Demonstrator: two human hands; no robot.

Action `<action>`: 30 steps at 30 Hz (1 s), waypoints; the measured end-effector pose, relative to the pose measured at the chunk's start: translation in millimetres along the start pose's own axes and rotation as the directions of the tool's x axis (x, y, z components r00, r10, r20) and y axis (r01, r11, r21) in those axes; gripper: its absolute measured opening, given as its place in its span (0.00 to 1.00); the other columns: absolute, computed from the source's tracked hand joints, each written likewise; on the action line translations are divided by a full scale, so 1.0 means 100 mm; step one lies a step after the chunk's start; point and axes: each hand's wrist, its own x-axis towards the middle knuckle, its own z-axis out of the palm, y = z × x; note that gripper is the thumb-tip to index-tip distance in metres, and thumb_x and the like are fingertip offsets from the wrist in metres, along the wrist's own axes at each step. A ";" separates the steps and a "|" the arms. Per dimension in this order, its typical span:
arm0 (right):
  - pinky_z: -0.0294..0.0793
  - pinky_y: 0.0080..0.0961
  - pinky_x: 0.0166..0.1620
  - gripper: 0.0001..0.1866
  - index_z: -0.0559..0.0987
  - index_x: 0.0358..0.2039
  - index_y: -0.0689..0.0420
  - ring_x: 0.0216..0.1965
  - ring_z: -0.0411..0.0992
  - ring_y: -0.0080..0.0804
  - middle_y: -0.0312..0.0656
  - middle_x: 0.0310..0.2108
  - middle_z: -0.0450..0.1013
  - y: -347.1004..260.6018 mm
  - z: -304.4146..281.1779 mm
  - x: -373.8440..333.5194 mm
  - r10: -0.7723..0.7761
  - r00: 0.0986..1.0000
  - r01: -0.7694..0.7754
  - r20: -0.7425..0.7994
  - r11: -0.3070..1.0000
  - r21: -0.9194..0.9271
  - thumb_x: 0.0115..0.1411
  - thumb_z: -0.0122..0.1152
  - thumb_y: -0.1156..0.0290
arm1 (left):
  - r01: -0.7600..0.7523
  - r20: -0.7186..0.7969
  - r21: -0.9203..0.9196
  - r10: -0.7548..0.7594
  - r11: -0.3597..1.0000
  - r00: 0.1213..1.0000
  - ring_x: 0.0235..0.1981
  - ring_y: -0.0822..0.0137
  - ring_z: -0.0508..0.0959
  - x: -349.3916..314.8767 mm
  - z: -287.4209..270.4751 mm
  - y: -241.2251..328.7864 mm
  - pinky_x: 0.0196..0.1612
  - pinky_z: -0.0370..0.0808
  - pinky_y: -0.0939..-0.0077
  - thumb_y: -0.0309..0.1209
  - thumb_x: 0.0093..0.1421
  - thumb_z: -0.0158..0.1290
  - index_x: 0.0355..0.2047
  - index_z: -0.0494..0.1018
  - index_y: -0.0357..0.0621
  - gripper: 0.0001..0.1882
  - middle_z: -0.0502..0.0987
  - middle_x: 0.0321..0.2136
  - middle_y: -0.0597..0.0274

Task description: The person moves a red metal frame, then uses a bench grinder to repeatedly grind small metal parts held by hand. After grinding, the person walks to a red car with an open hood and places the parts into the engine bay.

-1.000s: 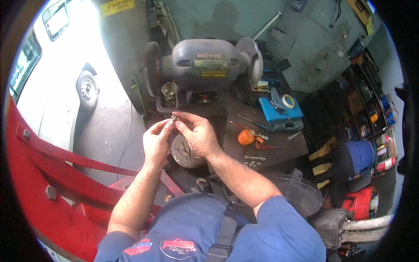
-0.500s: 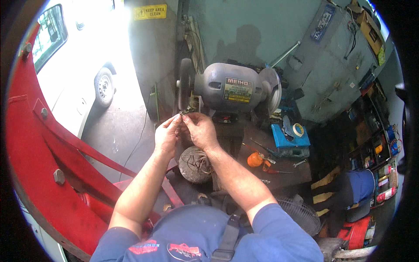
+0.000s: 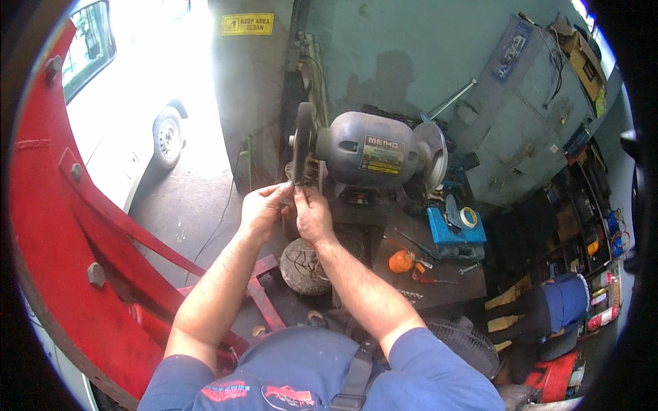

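Head view, workshop bench grinder station. Left hand (image 3: 262, 207) and right hand (image 3: 312, 214): both raised side by side, fingertips pinched together in a closed grip on a small dark metal piece (image 3: 296, 186), too small to identify further. The piece sits at the lower edge of the dark wire wheel (image 3: 302, 142) on the left end of the grey bench grinder (image 3: 370, 149); whether it touches the wheel cannot be told.

Grinder: rounded grey motor body with a yellow-and-black label plate, a pale grinding disc (image 3: 433, 154) on its right end, standing on a dark worktop (image 3: 445, 277).

Worktop items, right of the hands: a blue box (image 3: 456, 229) with a roll of pale tape (image 3: 469, 217) on top; an orange round-bodied tool (image 3: 401, 261) near the middle; a screwdriver with a red handle (image 3: 432, 277) just beside it.

Below the hands: a round grey worn disc-shaped part (image 3: 305, 267), low in front of the grinder stand.

Surroundings: red steel frame (image 3: 89, 226) along the left; white car (image 3: 130, 130) on the sunlit concrete outside; yellow wall sign (image 3: 247, 24) above; grey metal cabinet (image 3: 528, 116) at upper right; black fan grille (image 3: 466, 342) near the person's right shoulder.
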 end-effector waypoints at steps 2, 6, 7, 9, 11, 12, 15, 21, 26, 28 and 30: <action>0.72 0.20 0.31 0.15 0.76 0.38 0.61 0.26 0.70 0.20 0.37 0.32 0.75 0.00 0.01 -0.01 0.010 1.000 -0.011 0.007 1.000 0.009 0.69 0.47 0.63 | 0.034 -0.032 0.045 -0.033 0.998 0.999 0.22 0.80 0.70 0.00 0.00 0.01 0.23 0.67 0.86 0.36 0.59 0.60 0.41 0.77 0.38 0.15 0.77 0.26 0.68; 0.70 0.21 0.29 0.16 0.75 0.34 0.60 0.24 0.69 0.21 0.35 0.27 0.74 0.01 0.01 0.01 0.004 1.000 -0.005 0.005 0.999 0.040 0.69 0.45 0.61 | 0.023 -0.017 -0.026 -0.024 0.999 1.000 0.19 0.81 0.68 0.00 0.03 0.01 0.22 0.66 0.86 0.35 0.60 0.58 0.40 0.77 0.37 0.14 0.77 0.25 0.69; 0.69 0.22 0.29 0.16 0.74 0.32 0.59 0.23 0.69 0.22 0.35 0.24 0.74 0.01 0.02 0.02 0.012 1.000 -0.012 0.002 0.998 0.066 0.69 0.45 0.61 | 0.025 -0.016 -0.029 -0.026 0.999 1.000 0.19 0.81 0.68 -0.01 0.03 0.01 0.22 0.67 0.86 0.35 0.60 0.58 0.40 0.77 0.37 0.14 0.77 0.25 0.69; 0.68 0.23 0.28 0.15 0.73 0.30 0.57 0.22 0.67 0.22 0.34 0.23 0.72 0.02 0.00 0.04 0.133 0.991 -0.135 0.024 0.966 0.219 0.68 0.46 0.60 | 0.039 -0.001 -0.054 -0.039 0.998 0.999 0.18 0.81 0.68 -0.01 0.04 0.02 0.22 0.67 0.86 0.35 0.61 0.57 0.40 0.77 0.37 0.13 0.77 0.25 0.69; 0.67 0.23 0.28 0.14 0.72 0.29 0.55 0.22 0.67 0.23 0.32 0.22 0.70 0.03 0.00 0.06 0.220 0.973 -0.229 0.068 0.894 0.384 0.68 0.48 0.60 | 0.068 0.020 -0.096 -0.067 0.993 0.998 0.17 0.81 0.68 -0.01 0.03 0.03 0.22 0.68 0.86 0.34 0.62 0.56 0.39 0.76 0.37 0.12 0.77 0.25 0.69; 0.67 0.23 0.28 0.13 0.71 0.29 0.53 0.22 0.66 0.23 0.32 0.21 0.68 0.04 0.00 0.07 0.244 0.966 -0.257 0.090 0.847 0.465 0.68 0.49 0.60 | 0.059 0.037 -0.094 -0.056 0.994 0.998 0.18 0.81 0.69 -0.01 0.03 0.04 0.22 0.69 0.86 0.34 0.62 0.55 0.39 0.76 0.37 0.12 0.77 0.25 0.68; 0.67 0.23 0.28 0.12 0.71 0.29 0.52 0.23 0.66 0.24 0.30 0.20 0.64 0.05 0.00 0.08 0.311 0.938 -0.337 0.151 0.729 0.596 0.67 0.50 0.60 | 0.060 0.067 -0.080 -0.055 0.995 0.996 0.19 0.80 0.71 0.00 0.00 0.07 0.21 0.70 0.86 0.34 0.62 0.55 0.39 0.76 0.37 0.11 0.78 0.26 0.67; 0.67 0.23 0.31 0.12 0.70 0.29 0.53 0.24 0.65 0.24 0.31 0.21 0.62 0.11 0.01 0.05 0.315 0.924 -0.374 0.218 0.616 0.694 0.67 0.51 0.60 | 0.069 0.067 -0.035 -0.066 0.997 0.996 0.23 0.77 0.76 -0.01 0.01 0.10 0.23 0.73 0.86 0.34 0.62 0.55 0.39 0.76 0.37 0.12 0.79 0.27 0.65; 0.67 0.22 0.31 0.13 0.70 0.29 0.53 0.25 0.65 0.24 0.30 0.20 0.62 0.17 -0.01 0.06 0.279 0.925 -0.378 0.258 0.616 0.691 0.67 0.50 0.59 | 0.036 0.084 -0.035 -0.033 0.999 0.996 0.23 0.77 0.76 -0.02 0.01 0.08 0.24 0.72 0.86 0.34 0.62 0.56 0.40 0.76 0.36 0.13 0.79 0.27 0.66; 0.67 0.21 0.31 0.14 0.71 0.30 0.53 0.25 0.66 0.23 0.30 0.21 0.64 0.19 -0.03 0.06 0.286 0.921 -0.388 0.264 0.616 0.686 0.67 0.49 0.58 | 0.010 0.073 0.026 -0.012 1.000 0.997 0.23 0.78 0.75 -0.01 0.00 0.05 0.25 0.71 0.86 0.34 0.62 0.55 0.42 0.76 0.36 0.14 0.78 0.26 0.68; 0.69 0.20 0.32 0.12 0.73 0.34 0.53 0.26 0.66 0.21 0.29 0.23 0.66 0.18 -0.09 0.04 0.195 0.957 -0.276 0.214 0.840 0.467 0.68 0.49 0.59 | 0.004 0.098 0.033 -0.008 0.999 0.995 0.22 0.81 0.71 -0.02 -0.02 0.00 0.27 0.69 0.86 0.36 0.62 0.56 0.45 0.76 0.38 0.16 0.76 0.26 0.71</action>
